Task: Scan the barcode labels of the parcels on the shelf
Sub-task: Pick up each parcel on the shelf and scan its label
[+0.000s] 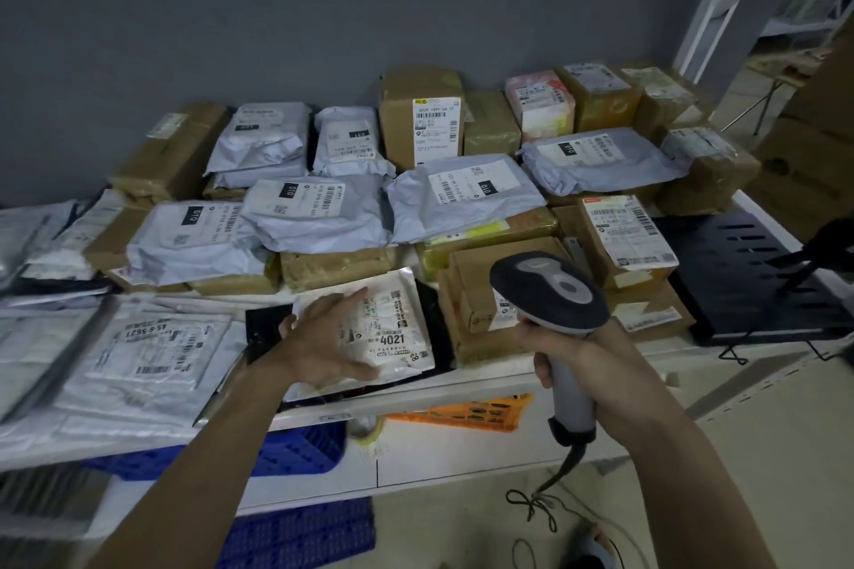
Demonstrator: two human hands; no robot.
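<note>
Far left of shelf: flat grey and white plastic mailers (41, 337) lie stacked at the shelf's (485, 379) left end, their edges blurred.
White mailer: a flat white bag (152, 356) with a label reading 15-6-5621, upside down to the viewer, lies near the front edge, left of the left hand.
Blue crates: blue plastic crates (295, 453) sit below the shelf, under the left forearm.
Left hand: the left hand (323, 342) lies flat, fingers spread and straight, pressing on the silver mailer's left half.
Silver mailer: a crinkled silver bag (402, 323) lies at the front edge on top of a black bag (263, 330); its label, with a barcode and the number 4021, faces up just right of the fingers.
Middle rows: grey plastic bags (319, 217) marked 010 lie over brown cardboard boxes (420, 116), which line the grey wall behind.
Orange crate: an orange basket (466, 414) shows under the shelf, between the two arms.
Scanner: a grey and black handheld scanner (550, 286) with a cord hanging down is held upright in front of the boxes, its head right of the 4021 label.
Right hand: the right hand (577, 351) is wrapped tightly round the scanner's handle.
Black tray: a slotted black metal tray (739, 268) sits at the shelf's right end.
</note>
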